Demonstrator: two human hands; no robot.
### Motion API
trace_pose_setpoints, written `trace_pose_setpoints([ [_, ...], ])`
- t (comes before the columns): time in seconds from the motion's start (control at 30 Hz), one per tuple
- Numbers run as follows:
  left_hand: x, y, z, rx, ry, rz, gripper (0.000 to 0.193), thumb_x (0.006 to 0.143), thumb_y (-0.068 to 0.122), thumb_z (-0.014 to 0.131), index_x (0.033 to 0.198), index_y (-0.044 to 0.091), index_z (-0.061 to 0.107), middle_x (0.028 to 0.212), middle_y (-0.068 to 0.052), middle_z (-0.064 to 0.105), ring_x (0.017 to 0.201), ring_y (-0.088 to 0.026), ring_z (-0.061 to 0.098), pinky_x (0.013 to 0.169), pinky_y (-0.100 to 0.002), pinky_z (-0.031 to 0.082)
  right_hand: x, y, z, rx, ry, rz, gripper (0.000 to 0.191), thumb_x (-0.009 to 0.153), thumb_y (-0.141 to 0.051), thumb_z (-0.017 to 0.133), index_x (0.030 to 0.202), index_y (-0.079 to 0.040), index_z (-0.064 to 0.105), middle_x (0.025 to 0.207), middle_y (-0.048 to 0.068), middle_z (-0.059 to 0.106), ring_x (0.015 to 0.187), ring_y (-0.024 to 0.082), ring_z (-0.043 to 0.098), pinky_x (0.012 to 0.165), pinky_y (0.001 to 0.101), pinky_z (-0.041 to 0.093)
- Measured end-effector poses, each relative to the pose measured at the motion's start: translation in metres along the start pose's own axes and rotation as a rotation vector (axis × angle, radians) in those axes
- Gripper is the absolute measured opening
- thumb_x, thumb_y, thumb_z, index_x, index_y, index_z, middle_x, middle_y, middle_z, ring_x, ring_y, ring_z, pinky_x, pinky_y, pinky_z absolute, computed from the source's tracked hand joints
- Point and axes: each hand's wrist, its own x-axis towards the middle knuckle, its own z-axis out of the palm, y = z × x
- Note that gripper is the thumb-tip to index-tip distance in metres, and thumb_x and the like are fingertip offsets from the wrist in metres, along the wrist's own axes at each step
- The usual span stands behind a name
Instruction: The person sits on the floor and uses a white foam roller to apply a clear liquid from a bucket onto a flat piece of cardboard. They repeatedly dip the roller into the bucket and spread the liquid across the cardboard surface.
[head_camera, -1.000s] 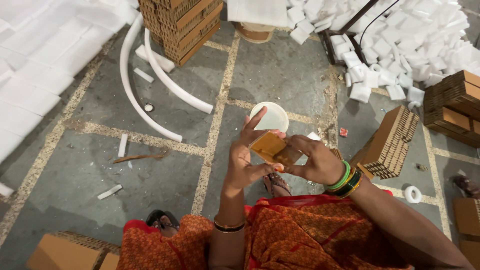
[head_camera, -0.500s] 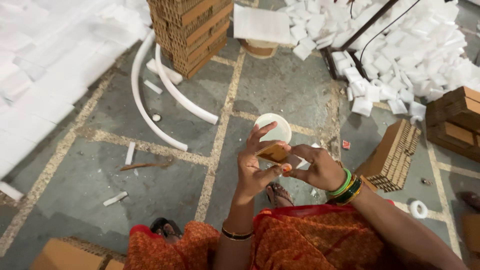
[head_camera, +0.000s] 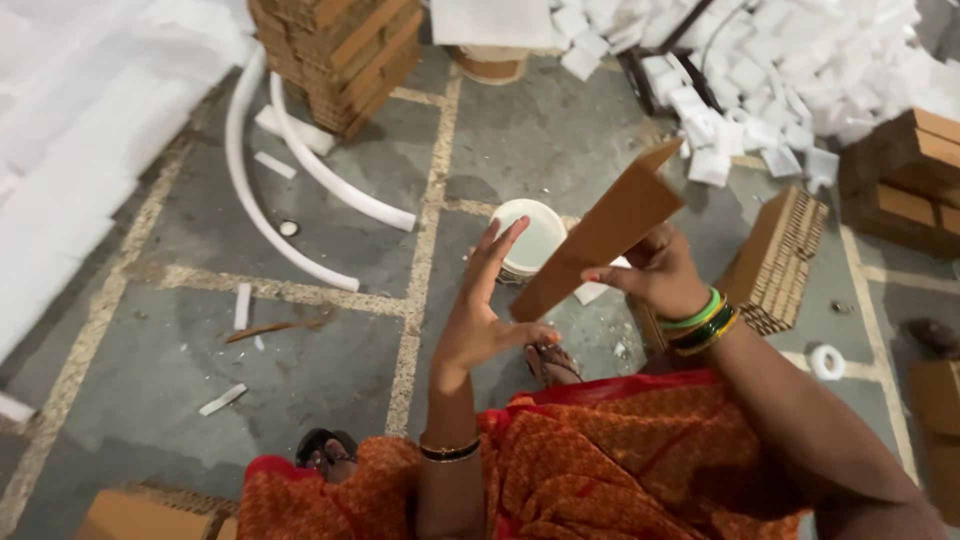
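Observation:
A brown cardboard angle strip (head_camera: 605, 232) slants up to the right in front of me. My right hand (head_camera: 655, 270) grips it near its middle, with green and yellow bangles on that wrist. My left hand (head_camera: 483, 310) has its fingers spread flat against the strip's lower end, thumb beneath it. Behind the strip a white round tub (head_camera: 533, 235) stands on the floor.
A stack of folded cardboard pieces (head_camera: 780, 262) stands at the right. Taller cardboard stacks (head_camera: 335, 45) rise at the back, with curved white foam strips (head_camera: 300, 190) beside them. White foam blocks (head_camera: 790, 60) are piled at the back right. A tape roll (head_camera: 826, 361) lies near my right arm.
The small cardboard piece held close in both hands has been raised and now shows as a long strip slanting up to the right. My left fingers have spread flat.

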Motion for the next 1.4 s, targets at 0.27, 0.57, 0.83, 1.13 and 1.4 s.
trace_pose_setpoints([
  [0.27,0.009,-0.014,0.03,0.207,-0.174,-0.085,0.09,0.062,0.057,0.091,0.138,0.017,0.064,0.148,-0.008,0.06,0.155,-0.03,0.03,0.122,-0.069,-0.007,-0.002,-0.021,-0.006,0.076,-0.044,0.0,0.062,0.082,0.007,0.077,0.141,0.0,0.056,0.131,0.016,0.07,0.126,0.026,0.068,0.107,0.0426,0.058],
  [0.57,0.018,-0.003,0.04,0.194,-0.188,-0.095,0.067,0.069,0.047,0.089,0.126,0.017,0.071,0.122,0.0,0.076,0.151,-0.023,0.039,0.123,-0.069,-0.011,0.007,-0.014,-0.005,0.053,-0.176,-0.037,0.107,0.076,-0.001,0.083,0.163,-0.006,0.022,0.169,0.013,0.031,0.155,0.028,0.036,0.127,0.0484,0.033],
  [0.83,0.016,-0.012,0.053,0.141,-0.213,-0.107,0.059,0.07,0.047,0.088,0.121,0.02,0.075,0.131,-0.001,0.073,0.151,-0.024,0.038,0.119,-0.071,-0.01,0.008,0.001,-0.013,-0.057,-0.249,0.223,0.09,0.078,0.002,0.082,0.156,-0.005,0.038,0.147,0.014,0.06,0.137,0.025,0.057,0.119,0.0429,0.045],
  [1.13,0.012,-0.007,0.053,0.016,-0.134,-0.03,0.051,0.074,0.037,0.089,0.12,0.021,0.075,0.136,-0.002,0.071,0.148,-0.023,0.047,0.124,-0.067,-0.005,0.0,0.002,-0.006,-0.237,-0.12,0.182,0.046,0.078,-0.001,0.086,0.121,0.0,0.07,0.113,0.01,0.078,0.102,0.018,0.072,0.09,0.0344,0.058],
  [1.4,0.0,-0.01,0.056,0.049,-0.025,0.074,0.045,0.08,0.038,0.09,0.118,0.019,0.075,0.128,-0.001,0.075,0.142,-0.02,0.059,0.135,-0.062,0.009,-0.003,-0.008,0.002,-0.345,-0.157,-0.173,0.035,0.083,-0.006,0.085,0.114,0.0,0.07,0.113,0.011,0.076,0.104,0.018,0.073,0.094,0.0323,0.06],
])
